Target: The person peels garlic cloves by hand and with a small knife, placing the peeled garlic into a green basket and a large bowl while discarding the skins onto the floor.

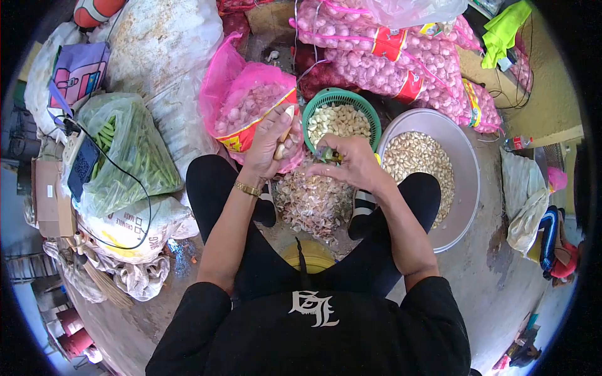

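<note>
My left hand (266, 148) is closed around several garlic cloves (286, 145), and one pale clove shows at its fingertips. To its right, my right hand (355, 161) pinches a small tool (327, 154) with green and yellow parts; its blade or tip is too small to make out. A pile of papery garlic skins (313, 203) lies on the floor below both hands. Just beyond my right hand stands a green basket (378, 119) with peeled white cloves (340, 120). An open pink net bag (216, 94) of garlic leans close to my left hand.
A wide pale basin (467, 188) of unpeeled cloves (419, 160) sits at the right. Full net sacks of garlic (376, 69) are stacked behind. On the left are a plastic bag of green pods (135, 147), a black cable and white sacks (166, 44).
</note>
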Tool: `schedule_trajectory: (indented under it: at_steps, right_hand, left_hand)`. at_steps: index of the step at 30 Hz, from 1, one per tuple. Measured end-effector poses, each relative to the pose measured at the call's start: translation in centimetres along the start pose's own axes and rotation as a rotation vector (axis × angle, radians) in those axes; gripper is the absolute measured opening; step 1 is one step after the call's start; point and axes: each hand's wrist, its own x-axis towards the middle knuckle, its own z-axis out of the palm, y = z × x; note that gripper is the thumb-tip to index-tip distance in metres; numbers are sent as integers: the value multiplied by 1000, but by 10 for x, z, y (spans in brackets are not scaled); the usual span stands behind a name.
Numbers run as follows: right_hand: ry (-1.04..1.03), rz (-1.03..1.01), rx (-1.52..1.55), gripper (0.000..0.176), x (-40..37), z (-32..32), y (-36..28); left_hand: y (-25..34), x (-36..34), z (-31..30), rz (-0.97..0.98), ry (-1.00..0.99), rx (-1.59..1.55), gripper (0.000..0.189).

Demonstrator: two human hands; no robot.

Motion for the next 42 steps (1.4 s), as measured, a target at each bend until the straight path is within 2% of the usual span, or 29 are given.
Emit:
schedule_trajectory:
  at_steps: [3, 5, 10, 15, 17, 20, 22, 24, 26, 33, 42]
  right_hand:
    - [-32, 69, -90, 24, 0, -2, -5]
    - [-25, 155, -77, 37, -2, 2, -2]
    - [-7, 162, -44, 32, -1, 3, 2]
    - [105, 132, 106, 26, 2, 7, 3]
    - [259, 192, 147, 27, 7, 5, -4]
    - [248, 315, 138, 26, 7, 4, 6]
    - [237, 287, 108, 24, 8, 1, 2]
    - [226, 258, 79, 23, 9, 0, 0]
    - [228, 145, 18, 24, 8, 0, 2]
    - [165, 184, 7, 25, 6, -2, 1]
    - [153, 187, -2, 27, 5, 0, -1]
  left_hand:
    - [-2, 1, -2, 11, 16, -11, 29]
    - [-1, 1, -1, 33, -4, -42, 29]
    - [0, -2, 2, 5, -9, -141, 27]
    - [-2, -3, 5, 5, -54, 20, 23]
    - [-2, -4, 7, -12, -69, 53, 23]
    - [-7, -5, 8, -43, -95, 66, 24]
    - [-10, -4, 8, -56, -107, 46, 26]
    - [-13, -3, 7, -49, -102, 155, 31]
    - [-16, -1, 6, -45, -97, 208, 31]
    - [-13, -1, 0, -154, -101, 383, 33]
    - [-11, -2, 4, -161, -104, 420, 31]
